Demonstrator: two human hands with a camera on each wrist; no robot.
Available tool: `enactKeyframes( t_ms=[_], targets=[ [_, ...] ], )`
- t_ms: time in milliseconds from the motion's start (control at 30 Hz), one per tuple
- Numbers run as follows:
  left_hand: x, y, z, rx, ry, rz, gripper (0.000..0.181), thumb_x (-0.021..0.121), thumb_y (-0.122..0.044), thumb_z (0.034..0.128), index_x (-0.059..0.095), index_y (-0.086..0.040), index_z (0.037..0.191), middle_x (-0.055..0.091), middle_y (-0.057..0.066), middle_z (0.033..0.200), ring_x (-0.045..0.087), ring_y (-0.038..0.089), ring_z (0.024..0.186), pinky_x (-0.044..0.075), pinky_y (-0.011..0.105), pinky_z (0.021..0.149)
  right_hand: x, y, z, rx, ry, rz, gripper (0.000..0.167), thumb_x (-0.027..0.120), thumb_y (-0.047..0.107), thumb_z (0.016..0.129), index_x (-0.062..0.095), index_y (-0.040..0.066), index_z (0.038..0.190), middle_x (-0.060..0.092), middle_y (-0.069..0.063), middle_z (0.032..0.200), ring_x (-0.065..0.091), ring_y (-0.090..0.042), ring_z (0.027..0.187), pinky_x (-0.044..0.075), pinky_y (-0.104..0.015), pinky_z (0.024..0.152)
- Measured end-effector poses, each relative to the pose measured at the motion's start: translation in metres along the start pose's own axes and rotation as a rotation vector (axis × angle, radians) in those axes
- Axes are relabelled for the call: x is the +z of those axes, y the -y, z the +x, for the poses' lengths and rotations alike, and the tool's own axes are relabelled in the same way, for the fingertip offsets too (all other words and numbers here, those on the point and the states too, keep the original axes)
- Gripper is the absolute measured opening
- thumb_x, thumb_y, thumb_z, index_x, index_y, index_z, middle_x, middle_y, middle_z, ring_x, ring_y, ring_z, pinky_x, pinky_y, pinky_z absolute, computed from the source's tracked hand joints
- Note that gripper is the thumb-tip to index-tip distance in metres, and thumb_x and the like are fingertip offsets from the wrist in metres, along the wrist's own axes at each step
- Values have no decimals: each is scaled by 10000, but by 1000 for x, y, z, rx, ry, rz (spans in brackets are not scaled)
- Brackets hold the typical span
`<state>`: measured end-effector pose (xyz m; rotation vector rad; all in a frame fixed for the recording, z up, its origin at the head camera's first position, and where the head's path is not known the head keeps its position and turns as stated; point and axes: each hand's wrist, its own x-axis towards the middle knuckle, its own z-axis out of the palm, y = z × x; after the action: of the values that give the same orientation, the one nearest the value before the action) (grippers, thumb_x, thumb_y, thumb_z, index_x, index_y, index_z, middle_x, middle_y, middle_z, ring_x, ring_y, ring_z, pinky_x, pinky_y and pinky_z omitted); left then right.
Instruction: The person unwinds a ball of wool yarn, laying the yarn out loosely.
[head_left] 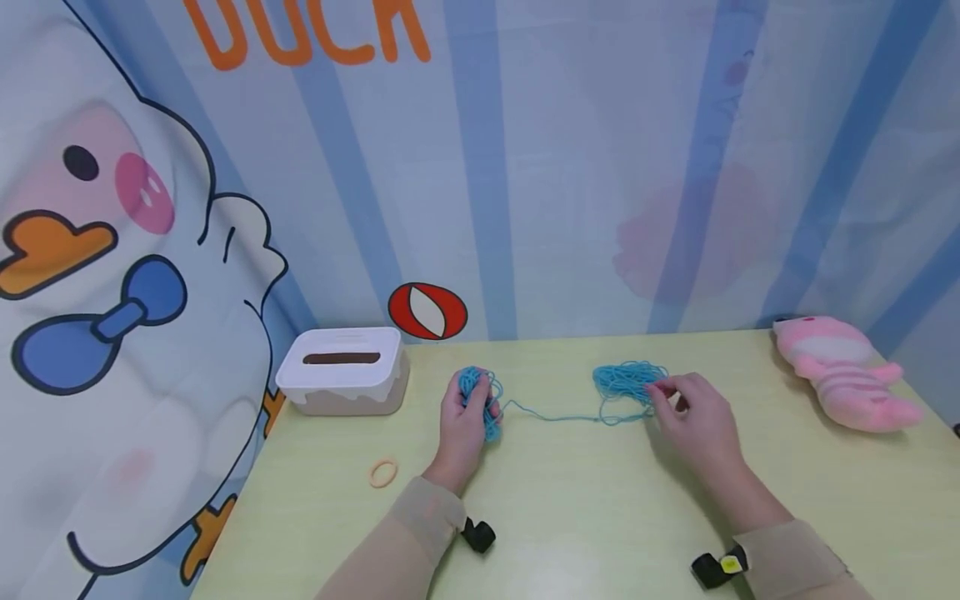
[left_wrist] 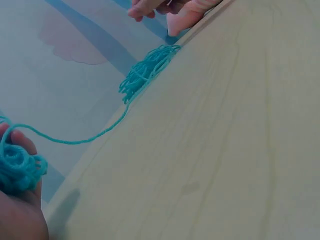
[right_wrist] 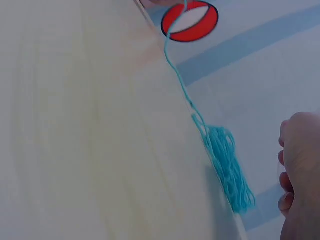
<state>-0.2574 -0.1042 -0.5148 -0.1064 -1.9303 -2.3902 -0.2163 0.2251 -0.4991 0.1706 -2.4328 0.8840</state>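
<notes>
My left hand [head_left: 459,432] grips a bunched ball of blue yarn [head_left: 472,382], its thumb across the top. In the left wrist view this ball sits at the lower left edge. A single strand [head_left: 558,417] runs right from it to a looped hank of blue yarn [head_left: 628,380] on the table. My right hand [head_left: 701,421] is by the hank's right end, fingers curled and thumb close to the index finger. In the right wrist view a gap shows between that hand and the hank [right_wrist: 227,167], and no strand is seen in its fingers.
A white lidded box with a slot [head_left: 343,371] stands at the back left of the table [head_left: 570,517]. A small peach ring [head_left: 382,473] lies in front of it. On the far right is a pink plush toy [head_left: 847,375]. A printed curtain [head_left: 562,167] hangs behind.
</notes>
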Motion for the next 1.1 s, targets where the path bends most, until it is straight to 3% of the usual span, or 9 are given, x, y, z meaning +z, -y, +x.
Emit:
enactKeyframes(
  t_ms=[100, 233, 333, 433, 567, 767, 933, 1100],
  targets=[
    [-1, 0, 0, 3, 8, -2, 192, 567, -317, 1164, 584, -159, 1271, 584, 7, 955, 596, 150, 753, 572, 243, 691, 19, 24, -1, -124, -3, 72, 80, 793, 90, 995, 801, 45, 1060, 750, -83, 995, 661, -223, 841, 596, -361, 722],
    [-2, 1, 0, 0, 22, -3, 208, 570, -337, 1162, 586, -165, 1278, 590, 7, 968, 600, 151, 769, 578, 239, 714, 45, 57, 1, -183, 148, 147, 197, 761, 113, 1032, 778, 73, 1225, 781, -95, 1193, 748, -264, 1002, 663, -459, 845],
    [-3, 3, 0, 3, 36, -9, 220, 577, -350, 1157, 584, -167, 1279, 591, 8, 972, 603, 152, 768, 580, 242, 717, 62, 78, 3, -169, 287, 182, 344, 718, 167, 1073, 712, 76, 1404, 745, -134, 1398, 763, -359, 1175, 639, -543, 999],
    [-2, 4, 0, 10, 53, -11, 224, 577, -351, 1156, 577, -164, 1279, 590, 5, 973, 605, 148, 761, 584, 249, 714, 76, 93, 7, -138, 414, 209, 461, 674, 209, 1106, 614, 74, 1543, 672, -127, 1544, 679, -397, 1385, 554, -577, 1157],
    [-2, 4, -1, 21, 65, -5, 235, 565, -351, 1162, 566, -150, 1284, 592, 1, 980, 602, 145, 761, 589, 258, 723, 90, 102, 12, -95, 527, 236, 526, 637, 226, 1130, 529, 74, 1622, 691, -85, 1531, 603, -364, 1489, 490, -571, 1231],
    [-2, 0, -1, 31, 67, -10, 223, 551, -328, 1170, 563, -146, 1298, 584, 2, 983, 588, 145, 762, 585, 258, 727, 99, 106, 15, -67, 512, 245, 393, 685, 194, 1102, 681, 87, 1480, 807, -71, 1254, 769, -308, 1215, 620, -519, 1055],
    [-2, -1, -1, 32, 64, -11, 242, 556, -318, 1168, 558, -126, 1316, 577, 4, 969, 581, 144, 758, 579, 250, 724, 95, 105, 13, -83, 444, 235, 208, 719, 183, 1079, 810, 129, 1258, 821, -27, 1163, 789, -244, 1099, 649, -474, 976],
    [-1, -1, 1, 23, 7, 38, 426, 613, -259, 1144, 499, -84, 1515, 594, 1, 953, 599, 140, 769, 584, 227, 741, 77, 98, 8, -96, 347, 218, 134, 735, 181, 1069, 823, 158, 1168, 807, 23, 1077, 763, -191, 1003, 648, -431, 880]
  ],
)
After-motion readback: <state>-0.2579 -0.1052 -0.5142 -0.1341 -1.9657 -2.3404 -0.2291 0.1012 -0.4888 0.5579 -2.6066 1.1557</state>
